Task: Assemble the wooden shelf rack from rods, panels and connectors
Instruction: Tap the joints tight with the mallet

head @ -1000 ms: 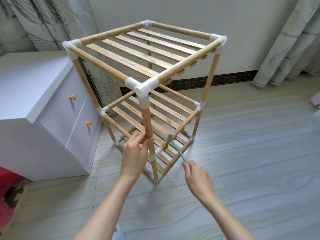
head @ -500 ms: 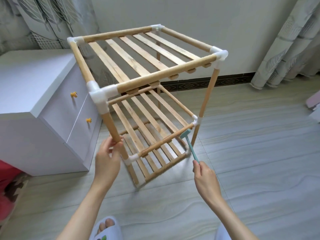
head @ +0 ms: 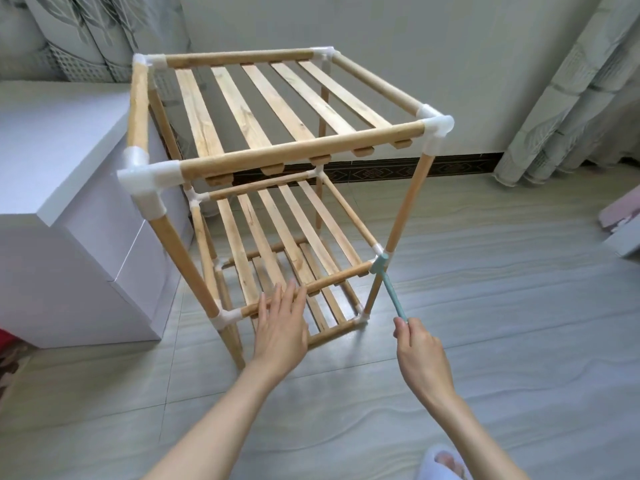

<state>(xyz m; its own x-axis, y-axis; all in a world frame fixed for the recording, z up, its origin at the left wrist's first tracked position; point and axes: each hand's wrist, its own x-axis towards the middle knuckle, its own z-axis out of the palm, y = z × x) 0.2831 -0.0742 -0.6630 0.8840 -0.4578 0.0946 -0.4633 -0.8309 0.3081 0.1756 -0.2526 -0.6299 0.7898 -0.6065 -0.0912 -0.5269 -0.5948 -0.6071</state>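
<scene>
The wooden shelf rack [head: 301, 147] stands upright on the tiled floor, three slatted tiers joined by white plastic corner connectors [head: 143, 174]. My left hand [head: 282, 327] is flat with straight fingers, its fingertips at the front rod of the middle tier [head: 311, 287]. My right hand [head: 420, 348] grips the handle of a small light-green hammer [head: 388, 282]. The hammer's head rests against the white connector [head: 382, 252] at the middle tier's front right corner.
A white drawer cabinet [head: 69, 188] stands close against the rack's left side. Curtains hang at the back left and right [head: 568, 98]. A white slipper [head: 446, 462] shows at the bottom edge. Pale boxes [head: 623, 223] lie at the far right.
The rack has turned so a flat side faces me. My left hand let go of the front left post and moved right to the middle tier's front rod. The hammer stayed at the right connector.
</scene>
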